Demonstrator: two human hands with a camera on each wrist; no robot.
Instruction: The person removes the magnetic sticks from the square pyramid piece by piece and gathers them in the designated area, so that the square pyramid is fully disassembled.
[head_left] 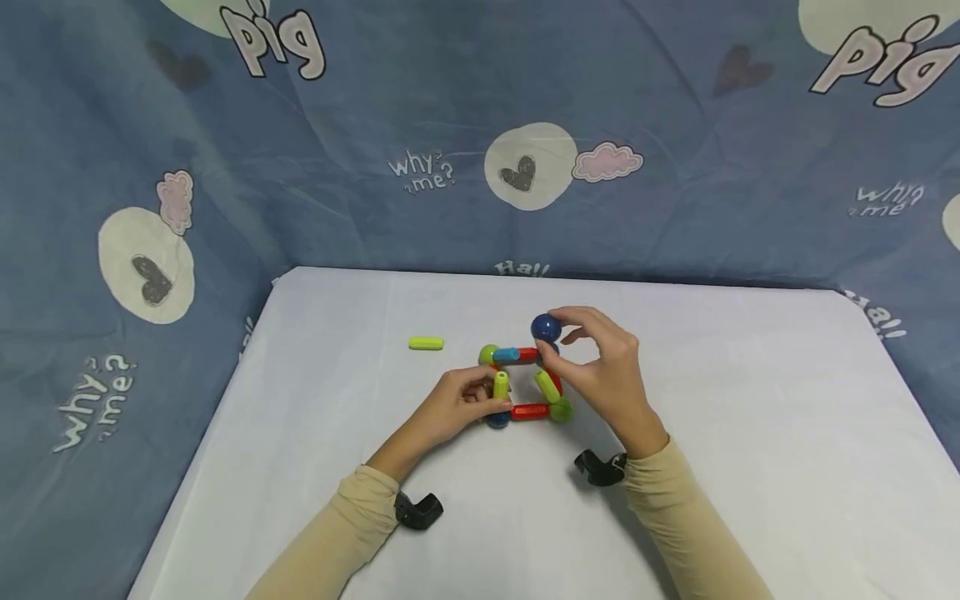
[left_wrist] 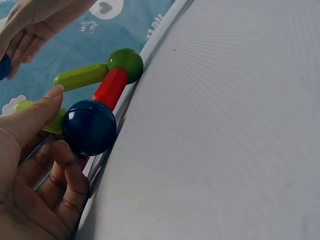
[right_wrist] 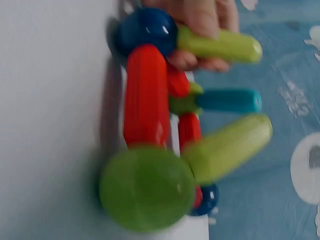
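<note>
A frame of magnetic rods and balls stands on the table, with red rods joining its corner balls. My left hand pinches a yellow-green rod that sticks up from the blue corner ball at the front left. Another yellow-green rod leans from the green ball at the front right. From the back-left green ball rises a light blue rod. Between thumb and fingertips, my right hand holds a blue ball above the back-right corner, overlapping another blue ball there.
One loose yellow-green rod lies on the white table, left of the frame. Black wrist cameras stick out from both sleeves. A blue printed cloth hangs behind the table.
</note>
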